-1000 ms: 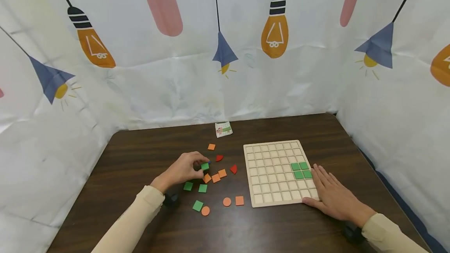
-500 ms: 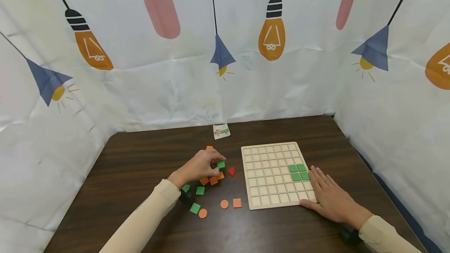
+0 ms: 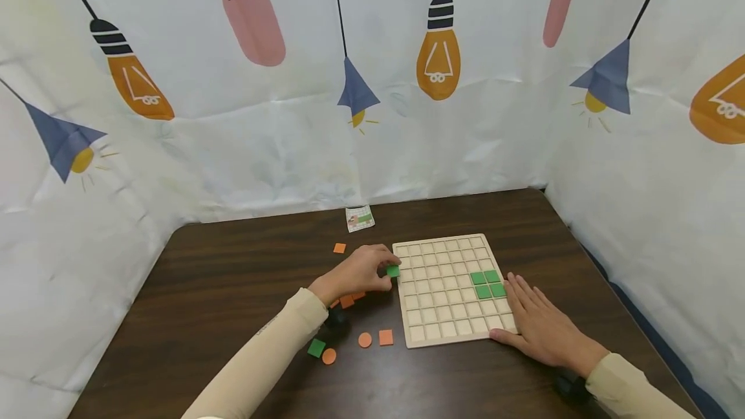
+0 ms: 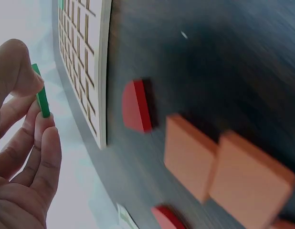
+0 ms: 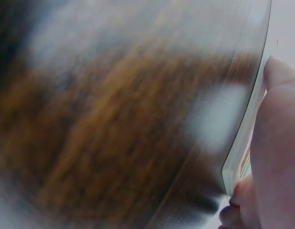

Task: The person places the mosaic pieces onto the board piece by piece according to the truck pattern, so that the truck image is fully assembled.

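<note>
Thin green square tile (image 3: 393, 271), clamped between thumb and fingers of the left hand (image 3: 359, 271), could catch and slip if brought down tilted against the pale wooden gridded board (image 3: 440, 297) extending rightward from the grip.

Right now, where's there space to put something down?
Bare table: left of the left sleeve, and nearer than the gridded board, toward the right sleeve. Crowded: around the left hand, with orange square tiles and red wedges.

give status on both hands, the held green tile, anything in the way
Left hand pinches green tile near left edge of board. Right hand at its right edge. Four green tiles already seated. Nothing seen blocking bare cells.
</note>
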The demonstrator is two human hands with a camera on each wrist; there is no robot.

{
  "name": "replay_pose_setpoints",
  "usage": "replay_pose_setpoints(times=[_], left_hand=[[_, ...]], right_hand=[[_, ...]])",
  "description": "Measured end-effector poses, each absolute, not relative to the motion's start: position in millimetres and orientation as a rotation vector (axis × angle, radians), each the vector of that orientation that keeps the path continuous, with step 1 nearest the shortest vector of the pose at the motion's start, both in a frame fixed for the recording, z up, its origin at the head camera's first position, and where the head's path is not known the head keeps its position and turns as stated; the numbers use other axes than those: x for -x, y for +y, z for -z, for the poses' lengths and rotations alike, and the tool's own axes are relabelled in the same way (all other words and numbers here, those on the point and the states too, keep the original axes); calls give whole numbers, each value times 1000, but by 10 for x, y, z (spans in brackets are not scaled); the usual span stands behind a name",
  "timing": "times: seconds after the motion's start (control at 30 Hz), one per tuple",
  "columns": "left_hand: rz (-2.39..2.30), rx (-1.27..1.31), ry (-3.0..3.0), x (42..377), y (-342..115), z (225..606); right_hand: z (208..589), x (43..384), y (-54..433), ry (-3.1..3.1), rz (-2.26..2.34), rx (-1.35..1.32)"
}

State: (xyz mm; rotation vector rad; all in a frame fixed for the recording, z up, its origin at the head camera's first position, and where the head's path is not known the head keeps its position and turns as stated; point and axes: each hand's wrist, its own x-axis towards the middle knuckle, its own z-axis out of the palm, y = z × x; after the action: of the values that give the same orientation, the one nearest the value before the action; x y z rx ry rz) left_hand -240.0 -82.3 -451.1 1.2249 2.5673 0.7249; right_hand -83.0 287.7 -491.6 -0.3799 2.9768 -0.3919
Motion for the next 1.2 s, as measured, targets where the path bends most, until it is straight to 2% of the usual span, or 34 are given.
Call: replay_pose_setpoints(times=[0.73,1.2], left_hand=[[-654,-1358,2498,2443,84,4575],[-682,-1401,2444,2418,455,4723]], right_hand=[[4901,870,2925,2993,345,390],[4931,863,2918,3000,317,385]])
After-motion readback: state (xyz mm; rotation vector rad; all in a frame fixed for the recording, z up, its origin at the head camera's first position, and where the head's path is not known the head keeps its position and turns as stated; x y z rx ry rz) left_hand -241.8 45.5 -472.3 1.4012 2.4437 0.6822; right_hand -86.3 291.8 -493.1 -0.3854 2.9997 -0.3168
